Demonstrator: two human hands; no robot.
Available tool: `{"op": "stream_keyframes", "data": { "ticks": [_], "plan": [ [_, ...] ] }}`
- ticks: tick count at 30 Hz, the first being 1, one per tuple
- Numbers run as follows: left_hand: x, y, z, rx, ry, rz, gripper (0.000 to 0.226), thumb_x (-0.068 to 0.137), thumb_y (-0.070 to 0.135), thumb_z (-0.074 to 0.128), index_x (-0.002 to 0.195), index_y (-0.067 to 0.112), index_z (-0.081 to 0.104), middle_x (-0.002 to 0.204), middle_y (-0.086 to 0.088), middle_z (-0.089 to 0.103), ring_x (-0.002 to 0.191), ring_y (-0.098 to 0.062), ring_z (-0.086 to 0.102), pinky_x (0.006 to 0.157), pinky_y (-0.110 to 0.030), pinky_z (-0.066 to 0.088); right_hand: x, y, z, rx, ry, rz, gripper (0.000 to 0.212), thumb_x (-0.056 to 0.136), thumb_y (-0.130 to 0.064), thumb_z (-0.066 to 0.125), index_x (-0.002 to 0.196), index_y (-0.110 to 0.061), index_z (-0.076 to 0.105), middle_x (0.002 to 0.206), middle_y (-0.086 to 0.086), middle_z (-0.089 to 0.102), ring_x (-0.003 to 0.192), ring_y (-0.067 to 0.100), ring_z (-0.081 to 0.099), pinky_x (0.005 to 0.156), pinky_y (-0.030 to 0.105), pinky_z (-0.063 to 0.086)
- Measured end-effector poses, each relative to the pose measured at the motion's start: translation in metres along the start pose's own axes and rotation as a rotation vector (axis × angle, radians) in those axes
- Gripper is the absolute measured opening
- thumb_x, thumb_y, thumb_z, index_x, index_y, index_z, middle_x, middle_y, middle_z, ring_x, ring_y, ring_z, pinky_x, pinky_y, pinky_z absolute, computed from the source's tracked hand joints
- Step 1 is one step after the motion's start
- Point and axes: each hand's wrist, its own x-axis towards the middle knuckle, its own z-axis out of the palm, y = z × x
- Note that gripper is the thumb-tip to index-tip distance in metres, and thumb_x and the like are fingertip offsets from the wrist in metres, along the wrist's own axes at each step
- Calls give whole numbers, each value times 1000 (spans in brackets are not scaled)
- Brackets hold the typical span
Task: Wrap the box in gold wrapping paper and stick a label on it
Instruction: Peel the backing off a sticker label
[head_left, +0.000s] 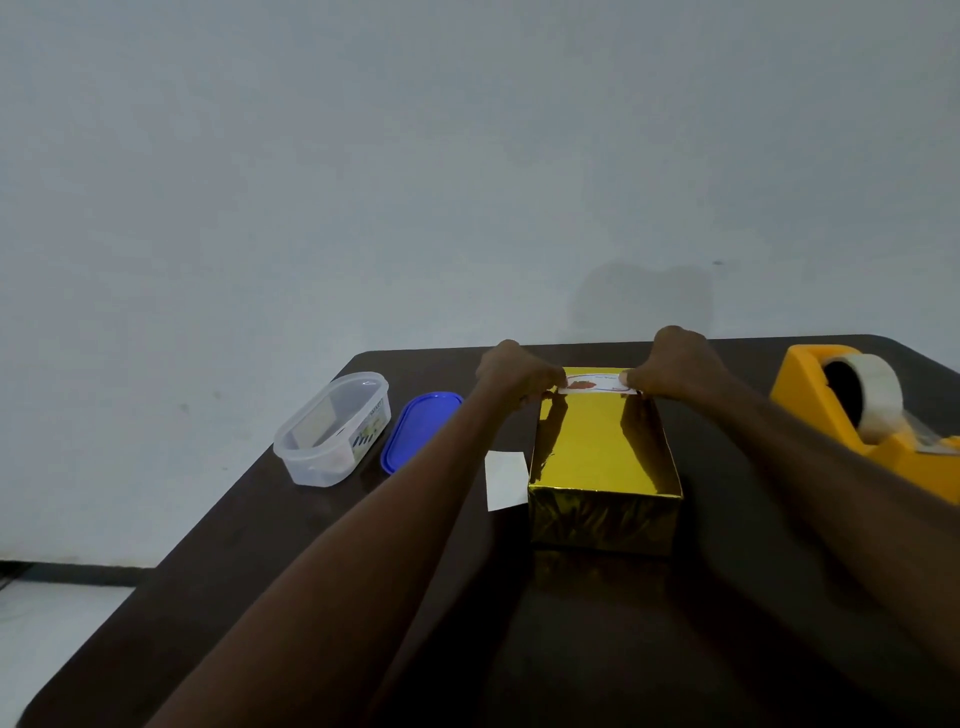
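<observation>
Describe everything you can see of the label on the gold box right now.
The label is a small white rectangular sticker with a red picture, a thin blue outline and print too small to read. It lies flat across the far end of the gold-wrapped box top. The left hand pinches its left end and the right hand its right end; whether it is fully stuck down cannot be told.
</observation>
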Motion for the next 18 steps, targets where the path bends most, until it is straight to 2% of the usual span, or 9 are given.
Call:
{"op": "stream_keyframes", "data": {
  "ticks": [3,6,8,11,12,14,16,18],
  "plan": [
    [-5,-9,-2,36,15,62,33,82,34,76,86,1,72,66,-5,64,54,-13,55,58,-29,51,-2,12,4,67,30,10,33,81,-29,76,71,-5,57,68,7,57,62,16,52,49,28,36],
    [-16,-15,2,91,189,249,18,90,25,65,89,9,71,82,-4,71,75,-16,66,78,-37,58,-12,16,12,141,197,-129,15,84,-13,70,92,-2,66,91,14,70,84,27,64,68,42,55],
    [-25,-12,6,152,257,407,18,94,21,56,101,9,69,97,-6,71,87,-19,65,77,-36,55,-25,11,14,169,226,-236,21,91,-11,60,111,-5,65,108,15,69,98,30,64,79,43,56],
    [-39,-4,13,272,33,560,31,101,22,45,120,5,63,114,-13,66,100,-25,61,83,-34,47,-39,5,18,69,36,-289,37,102,-23,45,135,-9,53,133,14,59,108,26,59,84,31,45],
    [-42,-5,16,351,-52,560,36,103,24,41,128,5,59,125,-16,62,112,-28,57,93,-37,45,-43,5,20,9,-43,-286,40,104,-27,38,140,-10,47,142,13,52,115,27,55,88,32,43],
    [-39,-12,17,472,-159,500,46,106,30,31,147,9,39,154,-13,37,141,-29,34,113,-40,29,-49,8,20,-57,-146,-250,50,107,-34,29,152,-14,29,160,5,28,137,28,39,109,39,36],
    [-33,-23,12,543,-178,446,53,106,39,24,153,15,27,161,-6,22,148,-31,17,118,-47,20,-52,13,17,-96,-176,-228,53,106,-38,25,156,-18,19,163,0,18,146,29,26,116,46,27],
    [-35,-26,7,608,-189,438,62,101,48,15,152,14,29,160,-11,24,147,-36,19,116,-54,23,-50,16,15,-144,-184,-205,54,106,-40,24,155,-17,21,163,2,20,145,32,26,115,49,28]
  ]
}}
